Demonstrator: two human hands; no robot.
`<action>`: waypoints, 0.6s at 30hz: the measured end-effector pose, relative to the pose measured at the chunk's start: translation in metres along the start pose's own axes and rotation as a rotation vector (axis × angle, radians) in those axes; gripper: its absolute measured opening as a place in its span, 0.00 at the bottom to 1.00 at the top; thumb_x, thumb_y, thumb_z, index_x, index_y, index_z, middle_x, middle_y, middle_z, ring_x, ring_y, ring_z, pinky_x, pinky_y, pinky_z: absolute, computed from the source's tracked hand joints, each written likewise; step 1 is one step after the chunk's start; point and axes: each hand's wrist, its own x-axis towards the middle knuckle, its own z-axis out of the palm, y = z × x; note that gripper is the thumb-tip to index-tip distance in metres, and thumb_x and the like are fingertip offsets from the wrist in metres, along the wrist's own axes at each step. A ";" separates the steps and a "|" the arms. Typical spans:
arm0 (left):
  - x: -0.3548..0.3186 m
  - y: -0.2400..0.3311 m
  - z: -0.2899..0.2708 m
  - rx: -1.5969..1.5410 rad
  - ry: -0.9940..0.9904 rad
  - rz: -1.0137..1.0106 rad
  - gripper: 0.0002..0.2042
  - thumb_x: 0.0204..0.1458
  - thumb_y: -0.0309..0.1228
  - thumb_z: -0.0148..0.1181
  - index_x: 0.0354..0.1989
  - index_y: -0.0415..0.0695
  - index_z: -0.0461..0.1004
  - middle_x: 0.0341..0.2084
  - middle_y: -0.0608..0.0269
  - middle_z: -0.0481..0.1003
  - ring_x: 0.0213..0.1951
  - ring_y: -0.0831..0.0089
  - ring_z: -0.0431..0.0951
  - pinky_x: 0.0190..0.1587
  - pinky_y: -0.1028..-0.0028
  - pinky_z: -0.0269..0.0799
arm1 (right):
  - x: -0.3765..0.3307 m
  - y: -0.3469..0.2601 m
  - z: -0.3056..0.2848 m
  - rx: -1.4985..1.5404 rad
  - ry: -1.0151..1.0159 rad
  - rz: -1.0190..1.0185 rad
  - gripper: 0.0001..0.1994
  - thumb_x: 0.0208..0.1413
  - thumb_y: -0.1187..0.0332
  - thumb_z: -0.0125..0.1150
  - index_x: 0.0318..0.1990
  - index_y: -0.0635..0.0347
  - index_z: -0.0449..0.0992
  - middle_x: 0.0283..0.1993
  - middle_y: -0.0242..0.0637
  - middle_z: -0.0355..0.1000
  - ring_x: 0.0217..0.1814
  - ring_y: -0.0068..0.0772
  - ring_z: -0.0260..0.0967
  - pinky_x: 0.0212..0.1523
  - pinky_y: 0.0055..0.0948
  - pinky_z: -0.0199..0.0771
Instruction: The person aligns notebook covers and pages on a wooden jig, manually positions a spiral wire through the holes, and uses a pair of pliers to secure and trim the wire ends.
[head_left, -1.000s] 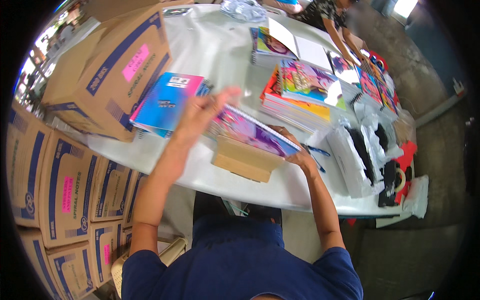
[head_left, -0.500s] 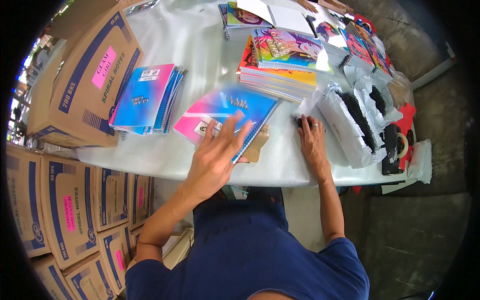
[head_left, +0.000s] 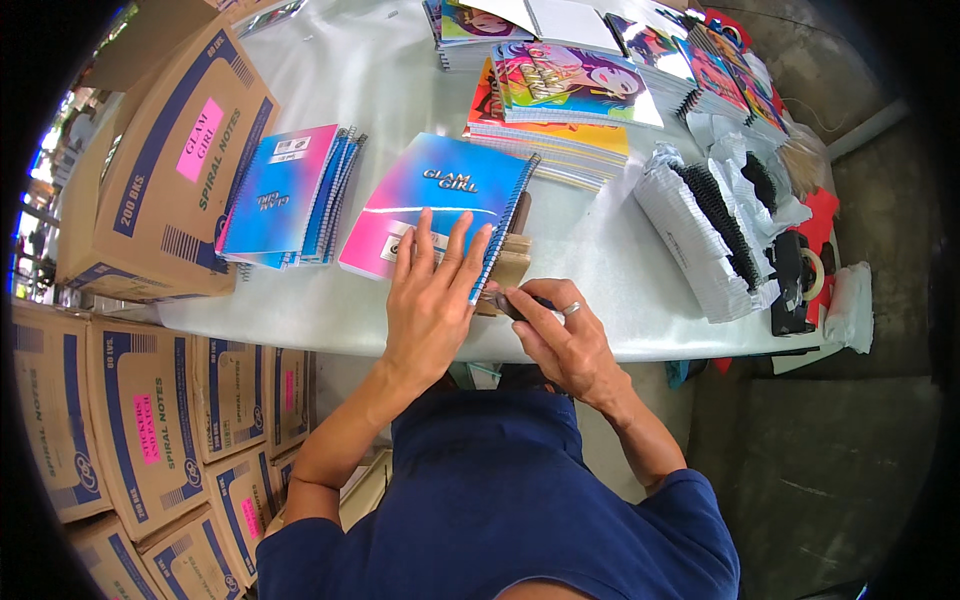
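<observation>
A blue and pink spiral notebook lies tilted on the table in front of me, its blue coil along the right edge. My left hand rests flat on its lower part, fingers spread. A brown block, seemingly wooden, shows beside and partly under the coil edge. Closed around a small dark-handled tool, my right hand is at the lower end of the coil. The tool's tip is near the coil; its exact kind is unclear, as my fingers cover most of it.
On the left, similar spiral notebooks are stacked beside a large carton. More cartons are piled below. Colourful notebooks stand in stacks at the back. White wrapping with black coils and a tape roll sit right.
My right hand has come left from beside the white wrapping to the coil's lower end, now with the tool. The notebook has turned slightly and settled flat under my left hand.
</observation>
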 end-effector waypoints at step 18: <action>0.054 -0.106 -0.105 0.019 0.389 -0.081 0.30 0.45 0.20 0.62 0.61 0.55 0.70 0.60 0.67 0.69 0.62 0.57 0.68 0.62 0.70 0.65 | 0.013 0.099 -0.031 -0.124 -0.072 0.260 0.09 0.56 0.74 0.61 0.44 0.67 0.77 0.42 0.47 0.73 0.42 0.45 0.73 0.44 0.40 0.72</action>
